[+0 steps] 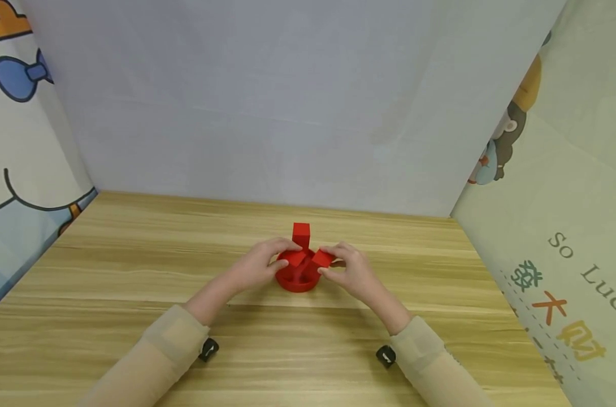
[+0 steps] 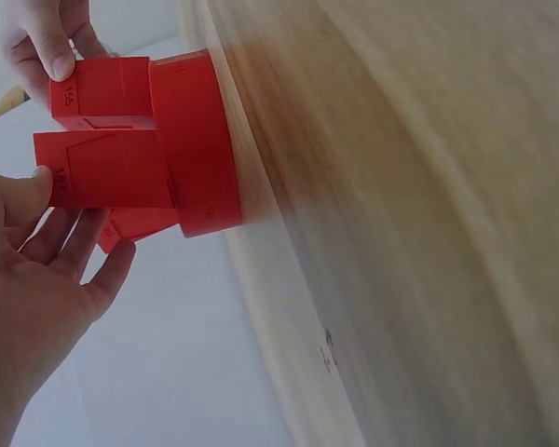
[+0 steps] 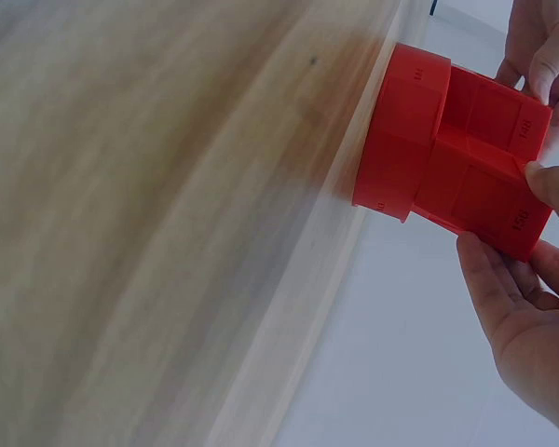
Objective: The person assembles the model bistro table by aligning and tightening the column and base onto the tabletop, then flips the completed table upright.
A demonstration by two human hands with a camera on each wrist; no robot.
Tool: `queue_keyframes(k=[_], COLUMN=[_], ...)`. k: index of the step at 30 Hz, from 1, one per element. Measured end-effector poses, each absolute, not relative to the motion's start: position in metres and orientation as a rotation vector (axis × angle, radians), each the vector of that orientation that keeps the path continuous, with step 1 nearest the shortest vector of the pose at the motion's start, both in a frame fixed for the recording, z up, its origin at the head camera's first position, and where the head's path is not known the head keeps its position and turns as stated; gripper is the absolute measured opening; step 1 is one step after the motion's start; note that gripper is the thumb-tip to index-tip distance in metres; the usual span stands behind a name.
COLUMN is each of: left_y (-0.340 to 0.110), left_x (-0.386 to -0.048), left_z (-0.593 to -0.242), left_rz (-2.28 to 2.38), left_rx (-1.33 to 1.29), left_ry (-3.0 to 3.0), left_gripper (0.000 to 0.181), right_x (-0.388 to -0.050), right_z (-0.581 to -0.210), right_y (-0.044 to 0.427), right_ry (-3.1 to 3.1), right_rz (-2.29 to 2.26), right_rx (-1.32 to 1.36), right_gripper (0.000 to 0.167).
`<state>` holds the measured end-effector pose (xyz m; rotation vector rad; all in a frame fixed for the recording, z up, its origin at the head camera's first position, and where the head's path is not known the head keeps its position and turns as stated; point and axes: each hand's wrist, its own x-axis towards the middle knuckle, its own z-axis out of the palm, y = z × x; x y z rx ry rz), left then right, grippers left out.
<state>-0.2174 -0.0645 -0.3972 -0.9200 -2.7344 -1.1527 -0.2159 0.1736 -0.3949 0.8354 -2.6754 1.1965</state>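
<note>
A shallow red round base (image 1: 298,286) sits on the table, with red rectangular blocks standing in it. My left hand (image 1: 254,265) pinches the top of the left block (image 2: 112,169) between thumb and fingers. On the other side, my right hand (image 1: 352,272) grips the right block (image 3: 484,197) the same way. Both blocks reach down into the base, and the right one leans slightly outward in the head view. A third red block (image 1: 301,232) rises at the back, touched by neither hand. Small raised marks show on the blocks and on the base's wall (image 2: 200,149).
A wood-grain table (image 1: 135,243) lies under everything. Behind it hangs a plain pale cloth (image 1: 267,113). Printed cloths with cartoon figures close off the left side (image 1: 18,135) and the right side (image 1: 557,198). A small black device (image 1: 208,349) sits at the left cuff, another (image 1: 386,356) at the right.
</note>
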Motion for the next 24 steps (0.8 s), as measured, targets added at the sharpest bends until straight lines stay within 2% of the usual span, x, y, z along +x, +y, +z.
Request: queue_keyframes(k=[7, 14, 19, 24], left_y=[-0.064, -0.052, -0.043, -0.043], left_x=[-0.213, -0.211, -0.21, -0.21], left_z=[-0.396, -0.396, -0.395, -0.396], left_rz=[-1.166, -1.186, -1.153, -1.162], left_rx=[-0.907, -0.626, -0.507, -0.534], left_ry=[-2.731, -2.701, -2.69, -2.687], left_gripper=[0.044, 0.049, 0.044, 0.037], right_x=[-0.216, -0.216, -0.215, -0.215], right_z=[-0.394, -0.393, -0.394, -0.394], right_y=[0.173, 0.173, 0.172, 0.172], right_ry=[-2.685, -2.695, -2.69, -2.677], right_rz=[1.171, 1.146, 1.162, 1.187], right_rx=[0.831, 0.825, 0.822, 0.827], right_gripper=[0.043, 0.043, 0.043, 0.042])
